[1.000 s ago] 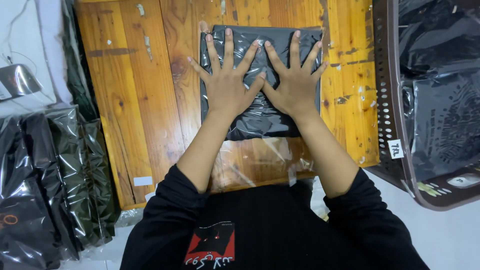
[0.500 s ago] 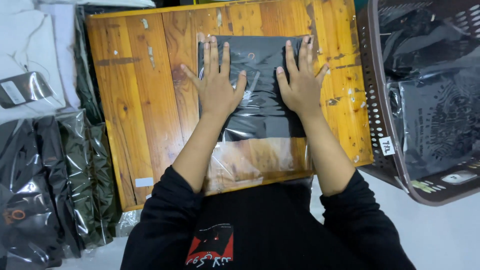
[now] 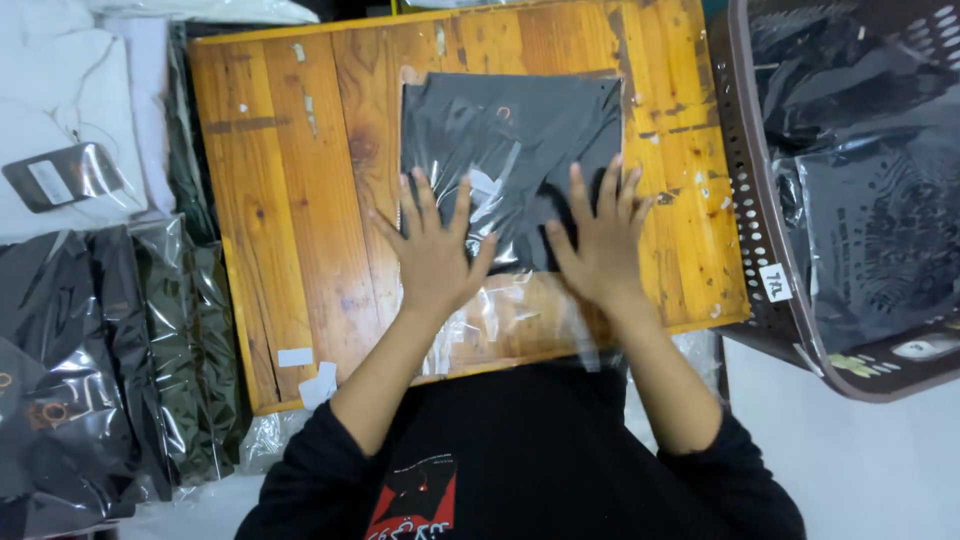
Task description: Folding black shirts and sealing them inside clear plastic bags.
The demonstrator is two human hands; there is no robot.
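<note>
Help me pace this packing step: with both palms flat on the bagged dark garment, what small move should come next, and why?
Probably fold the empty clear flap up over the bag. The left hand and right hand lie flat at the near edge of the dark folded garment, the plastic beyond it holds nothing, and it hangs loose toward the edge of the wooden table.

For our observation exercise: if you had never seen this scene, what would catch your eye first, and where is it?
First, two spread hands, left hand and right hand, pressing flat on a clear bag holding a dark folded garment, in the middle of an orange wooden table. Next, a brown perforated basket of bagged dark clothes at the right, and stacks of bagged garments on the left.
</note>
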